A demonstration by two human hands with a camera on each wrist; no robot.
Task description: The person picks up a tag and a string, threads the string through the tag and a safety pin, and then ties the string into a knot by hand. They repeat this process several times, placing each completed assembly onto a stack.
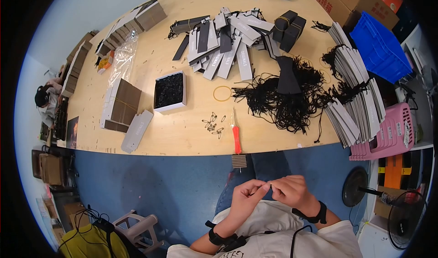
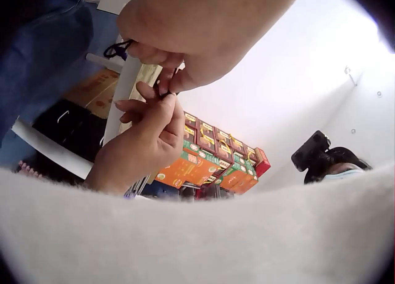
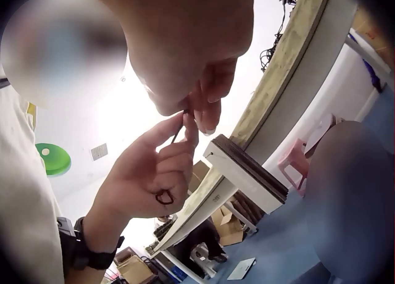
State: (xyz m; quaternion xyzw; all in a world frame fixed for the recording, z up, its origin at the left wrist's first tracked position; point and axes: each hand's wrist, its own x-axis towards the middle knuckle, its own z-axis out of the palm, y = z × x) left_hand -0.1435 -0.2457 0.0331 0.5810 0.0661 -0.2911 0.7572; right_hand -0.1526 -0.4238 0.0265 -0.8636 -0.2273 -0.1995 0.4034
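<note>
Both hands meet over the lap, just below the table's front edge. My left hand (image 1: 248, 197) and right hand (image 1: 295, 192) pinch a thin black cord (image 3: 177, 134) between thumbs and fingertips, their tips nearly touching. A small loop (image 3: 164, 197) of the cord sticks out from the curled fingers of the left hand in the right wrist view. Most of the cord is hidden inside the fingers. On the table ahead lie a red-handled pointed tool (image 1: 236, 139), several small metal pins (image 1: 212, 123) and a tangled heap of black cords (image 1: 269, 100).
A pile of grey and black tags (image 1: 228, 59) spreads across the table's middle. A white box (image 1: 183, 96) of small black pieces, a banded tag stack (image 1: 125, 102) and a rubber band (image 1: 222, 93) lie nearer. Corded tags (image 1: 358, 89) line the right edge beside a blue crate (image 1: 381, 48).
</note>
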